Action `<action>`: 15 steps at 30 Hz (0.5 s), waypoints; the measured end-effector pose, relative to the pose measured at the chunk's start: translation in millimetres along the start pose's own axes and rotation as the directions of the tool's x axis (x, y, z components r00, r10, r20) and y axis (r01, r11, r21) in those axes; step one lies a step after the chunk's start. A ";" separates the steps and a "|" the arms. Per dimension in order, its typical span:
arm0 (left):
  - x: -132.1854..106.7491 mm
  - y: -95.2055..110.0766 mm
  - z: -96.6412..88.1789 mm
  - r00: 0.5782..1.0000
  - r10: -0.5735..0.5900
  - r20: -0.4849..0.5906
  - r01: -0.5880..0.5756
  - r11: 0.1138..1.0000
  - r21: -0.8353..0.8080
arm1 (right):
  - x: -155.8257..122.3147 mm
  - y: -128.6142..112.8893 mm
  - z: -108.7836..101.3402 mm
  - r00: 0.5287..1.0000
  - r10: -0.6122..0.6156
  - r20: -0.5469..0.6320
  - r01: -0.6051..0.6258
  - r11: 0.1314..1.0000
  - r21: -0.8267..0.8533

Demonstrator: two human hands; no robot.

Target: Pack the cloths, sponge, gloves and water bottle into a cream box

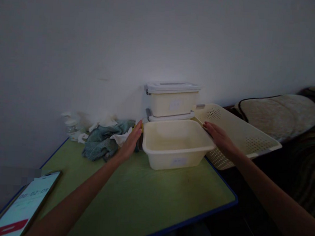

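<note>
A cream plastic bin (pixel 178 159) with no lid stands on the green table (pixel 141 196) between my two hands. My left hand (pixel 131 141) is beside its left wall, fingers straight and held together, palm toward the bin. On the other side my right hand (pixel 222 139) lies along the right rim, fingers stretched out. Whether either hand actually touches the bin I cannot tell. The bin's inside looks bare, and a pale label is on its front. Behind it, a lidded cream box (pixel 174 103) rests on another grey lid (pixel 171 116).
A perforated cream basket (pixel 237 127) leans at the table's right. Crumpled grey-green cloth (pixel 100 142) and a clear pump bottle (pixel 72 128) lie to the left. A phone (pixel 27 204) showing a timer is at front left. A cushion (pixel 279 114) sits far right.
</note>
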State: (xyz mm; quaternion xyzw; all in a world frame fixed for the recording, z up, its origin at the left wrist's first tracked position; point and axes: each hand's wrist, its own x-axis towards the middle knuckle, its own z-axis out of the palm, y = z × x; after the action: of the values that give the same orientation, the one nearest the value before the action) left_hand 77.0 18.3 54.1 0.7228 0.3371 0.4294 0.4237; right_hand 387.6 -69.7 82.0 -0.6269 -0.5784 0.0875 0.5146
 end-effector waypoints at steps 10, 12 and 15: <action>-49.8 -43.2 31.5 0.996 0.051 -0.079 -0.070 0.962 -0.264 | -44.4 26.8 51.6 0.956 0.290 0.038 -0.234 0.683 0.691; -52.6 -50.1 38.0 1.000 0.009 0.030 -0.001 0.961 -0.276 | -45.0 31.2 58.2 0.948 0.315 0.035 -0.236 0.627 0.742; -54.6 -57.6 44.5 0.990 -0.050 0.131 0.078 0.973 -0.216 | -45.3 38.4 65.1 0.935 0.353 0.032 -0.243 0.572 0.783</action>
State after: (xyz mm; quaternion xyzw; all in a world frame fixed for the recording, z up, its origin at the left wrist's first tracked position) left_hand 88.1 -18.8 -28.3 0.6854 0.2835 0.4043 0.5351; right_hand 351.8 -63.6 1.6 -0.4358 -0.3355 0.3732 0.7472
